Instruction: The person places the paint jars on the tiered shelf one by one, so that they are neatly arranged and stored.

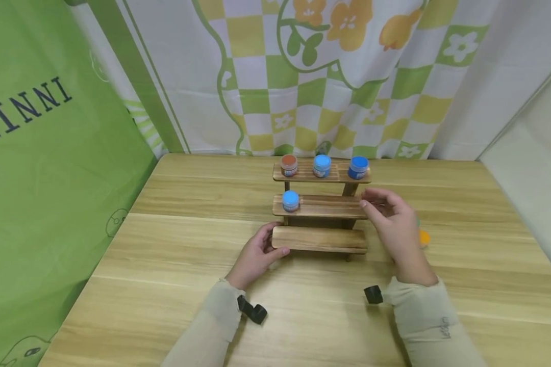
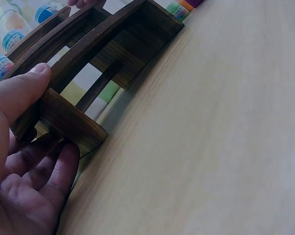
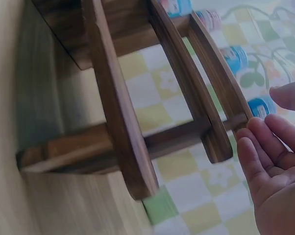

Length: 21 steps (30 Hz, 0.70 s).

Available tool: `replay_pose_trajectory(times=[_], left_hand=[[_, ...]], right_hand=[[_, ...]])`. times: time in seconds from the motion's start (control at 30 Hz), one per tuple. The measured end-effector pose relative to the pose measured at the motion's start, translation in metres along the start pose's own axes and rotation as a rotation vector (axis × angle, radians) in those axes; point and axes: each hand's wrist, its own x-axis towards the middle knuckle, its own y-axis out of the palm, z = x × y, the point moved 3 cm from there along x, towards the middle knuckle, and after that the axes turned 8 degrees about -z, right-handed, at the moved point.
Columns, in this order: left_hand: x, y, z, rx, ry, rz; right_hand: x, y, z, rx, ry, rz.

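Note:
A three-tier wooden display stand point(image 1: 319, 238) stands on the table. On its top shelf are small jars: a brown-red one point(image 1: 289, 165), a light blue one point(image 1: 322, 166) and a dark blue one point(image 1: 358, 167). The middle shelf bears another light blue jar point(image 1: 291, 201) at its left. My left hand point(image 1: 258, 255) grips the left end of the lowest shelf, thumb at the front edge, fingers around the side. By the right end of the middle shelf is my right hand point(image 1: 397, 229), thumb and fingers apart and nothing between them; whether it touches the wood I cannot tell.
Right of the stand, partly behind my right hand, an orange jar point(image 1: 424, 238) sits on the wooden table point(image 1: 202, 204). The left wrist view also has a green jar point(image 2: 177, 10) there. A patterned curtain point(image 1: 298, 97) hangs behind; green cloth point(image 1: 50, 168) hangs at left.

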Motion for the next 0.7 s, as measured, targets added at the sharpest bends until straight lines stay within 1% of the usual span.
replay_pose_trajectory(times=[0.07,0.17,0.3,0.5,0.7], left_hand=[[0.000,0.000,-0.001,0.004,-0.002,-0.001],[-0.001,-0.001,-0.003,0.014,-0.005,-0.003],[-0.001,-0.001,-0.003,0.019,-0.007,-0.005],[-0.001,-0.001,-0.002,0.023,-0.008,-0.007],[-0.001,-0.001,-0.002,0.018,-0.010,-0.001]], right_hand=[[0.002,-0.004,-0.002,0.007,0.022,-0.024],[0.006,-0.010,-0.006,-0.026,0.041,-0.057],[0.011,-0.017,-0.013,-0.033,0.075,-0.100],[0.018,-0.027,-0.027,-0.065,0.131,-0.110],[0.020,-0.033,-0.039,-0.102,0.143,-0.110]])
